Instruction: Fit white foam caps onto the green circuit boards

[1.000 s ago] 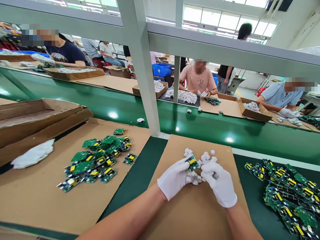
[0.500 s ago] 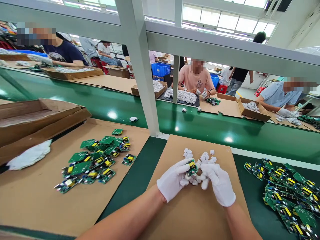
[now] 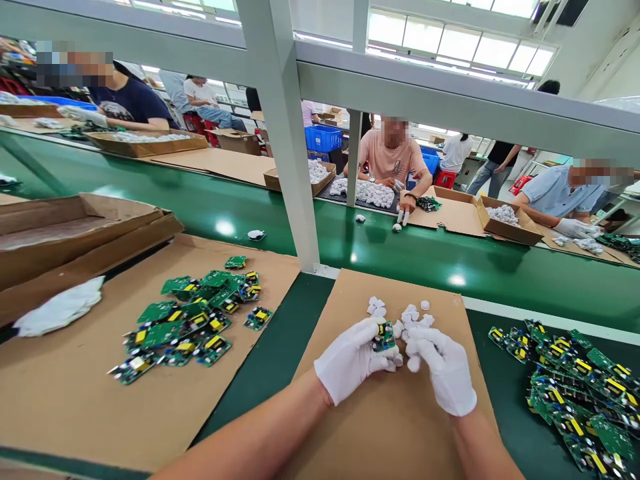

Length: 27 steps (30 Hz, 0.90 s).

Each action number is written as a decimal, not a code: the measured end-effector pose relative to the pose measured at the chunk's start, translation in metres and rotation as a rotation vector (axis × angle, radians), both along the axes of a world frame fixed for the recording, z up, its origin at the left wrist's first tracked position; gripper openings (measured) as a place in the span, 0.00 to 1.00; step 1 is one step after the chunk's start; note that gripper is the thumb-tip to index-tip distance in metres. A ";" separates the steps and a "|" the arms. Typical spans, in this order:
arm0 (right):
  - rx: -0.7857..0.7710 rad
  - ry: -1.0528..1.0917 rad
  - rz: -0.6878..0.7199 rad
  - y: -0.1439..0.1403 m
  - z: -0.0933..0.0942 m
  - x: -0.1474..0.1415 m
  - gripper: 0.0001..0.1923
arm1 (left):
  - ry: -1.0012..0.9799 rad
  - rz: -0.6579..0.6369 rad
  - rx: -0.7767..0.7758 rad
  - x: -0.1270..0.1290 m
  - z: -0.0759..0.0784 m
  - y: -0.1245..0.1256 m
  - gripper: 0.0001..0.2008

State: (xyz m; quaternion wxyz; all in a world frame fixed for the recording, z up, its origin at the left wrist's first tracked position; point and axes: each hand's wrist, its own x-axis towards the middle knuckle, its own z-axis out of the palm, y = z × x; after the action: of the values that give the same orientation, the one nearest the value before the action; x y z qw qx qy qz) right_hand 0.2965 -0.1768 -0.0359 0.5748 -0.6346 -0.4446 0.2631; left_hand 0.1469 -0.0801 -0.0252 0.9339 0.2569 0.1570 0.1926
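Both hands wore white gloves and met over the middle of a cardboard sheet (image 3: pixel 400 427) laid on the green bench. The left hand (image 3: pixel 350 360) was curled closed around a small green circuit board (image 3: pixel 384 337) with a yellow part on it, pinched at its fingertips and raised just above the sheet. The right hand (image 3: pixel 443 370) was closed narrow on a small white plastic piece (image 3: pixel 414 363), which sat just beside the board; whether the 2 parts were already touching could not be told. A loose cluster of more white pieces (image 3: pixel 407 313) lay on the sheet just beyond the fingers. To the right, on the bench, lay a heap of boards (image 3: pixel 575 387), and to the left, on a second cardboard sheet (image 3: pixel 75 400), a smaller scatter of boards (image 3: pixel 195 320) near a white cloth (image 3: pixel 60 307). Across the green conveyor (image 3: pixel 400 247), other people sat with boxes of the same white pieces. The step in hand looked like mating 1 white piece to 1 board. The next move seemed to call for lining the piece up squarely with the board's edge and pressing with a firm pinch from both hands, keeping the board level so nothing slipped.
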 end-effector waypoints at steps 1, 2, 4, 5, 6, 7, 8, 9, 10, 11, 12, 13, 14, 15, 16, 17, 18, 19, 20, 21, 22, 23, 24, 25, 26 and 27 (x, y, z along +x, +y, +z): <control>-0.033 0.064 0.015 -0.001 -0.001 0.001 0.13 | 0.019 0.012 0.002 0.001 -0.001 0.000 0.10; -0.056 0.118 0.029 -0.001 -0.002 0.001 0.15 | 0.043 0.015 0.017 0.002 -0.002 -0.001 0.11; -0.047 0.162 0.041 -0.001 -0.002 0.001 0.17 | 0.103 -0.001 0.055 0.003 -0.004 -0.001 0.12; -0.027 0.162 0.042 -0.001 -0.001 0.000 0.18 | 0.123 -0.006 0.072 0.004 -0.004 -0.001 0.13; -0.008 0.157 0.041 -0.001 0.000 -0.001 0.18 | 0.129 -0.002 0.084 0.004 -0.005 -0.001 0.13; -0.001 0.149 0.043 0.000 0.001 -0.002 0.18 | 0.120 0.005 0.090 0.004 -0.005 -0.001 0.13; -0.004 0.145 0.040 0.001 0.003 -0.004 0.18 | 0.100 0.013 0.089 0.004 -0.005 -0.001 0.12; -0.013 0.149 0.032 0.001 0.004 -0.005 0.18 | 0.075 0.017 0.086 0.003 -0.005 0.000 0.12; -0.017 0.161 0.019 0.002 0.005 -0.007 0.18 | 0.049 0.015 0.079 0.003 -0.005 0.000 0.12; -0.010 0.177 0.003 0.002 0.006 -0.008 0.17 | 0.028 0.013 0.070 0.002 -0.005 0.000 0.12; 0.003 0.198 -0.010 0.003 0.006 -0.009 0.16 | 0.012 0.015 0.062 0.001 -0.005 0.000 0.12; 0.017 0.215 -0.022 0.003 0.006 -0.010 0.15 | 0.005 0.020 0.058 0.001 -0.004 0.000 0.11; 0.024 0.220 -0.033 0.003 0.005 -0.010 0.13 | 0.003 0.029 0.062 0.001 -0.004 -0.001 0.11; 0.026 0.205 -0.043 0.002 0.004 -0.010 0.11 | 0.005 0.036 0.077 0.001 -0.004 -0.001 0.10; 0.033 0.169 -0.049 0.002 0.004 -0.009 0.10 | 0.009 0.042 0.102 0.002 -0.003 -0.002 0.11; 0.046 0.115 -0.049 0.001 0.002 -0.009 0.09 | 0.012 0.047 0.132 0.002 -0.003 -0.003 0.12; 0.066 0.048 -0.045 0.000 0.001 -0.008 0.09 | 0.012 0.048 0.164 0.003 -0.003 -0.003 0.14; 0.090 -0.021 -0.041 0.000 0.001 -0.008 0.08 | 0.011 0.053 0.193 0.004 -0.004 -0.004 0.17; 0.115 -0.088 -0.038 0.000 0.000 -0.008 0.07 | 0.013 0.060 0.217 0.004 -0.005 -0.004 0.18; 0.132 -0.152 -0.041 -0.001 -0.001 -0.008 0.07 | 0.018 0.063 0.236 0.005 -0.006 -0.005 0.18; 0.142 -0.213 -0.053 -0.001 0.000 -0.008 0.07 | 0.031 0.064 0.251 0.005 -0.008 -0.005 0.18; 0.146 -0.273 -0.073 0.000 0.000 -0.009 0.07 | 0.048 0.059 0.264 0.005 -0.010 -0.005 0.17; 0.149 -0.335 -0.098 0.000 0.001 -0.010 0.07 | 0.068 0.050 0.277 0.005 -0.011 -0.005 0.17; 0.153 -0.400 -0.124 0.000 0.002 -0.011 0.08 | 0.085 0.043 0.290 0.005 -0.012 -0.006 0.18; 0.159 -0.464 -0.147 0.001 0.002 -0.011 0.07 | 0.098 0.038 0.304 0.005 -0.013 -0.006 0.19; 0.172 -0.521 -0.164 0.001 0.003 -0.012 0.07 | 0.108 0.039 0.317 0.005 -0.013 -0.007 0.20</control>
State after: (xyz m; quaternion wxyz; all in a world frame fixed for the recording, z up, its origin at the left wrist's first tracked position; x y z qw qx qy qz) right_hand 0.2843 -0.1756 -0.0330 0.5122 -0.6638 -0.5450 0.0051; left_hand 0.1523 -0.0868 -0.0382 0.8679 0.4080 0.1796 0.2190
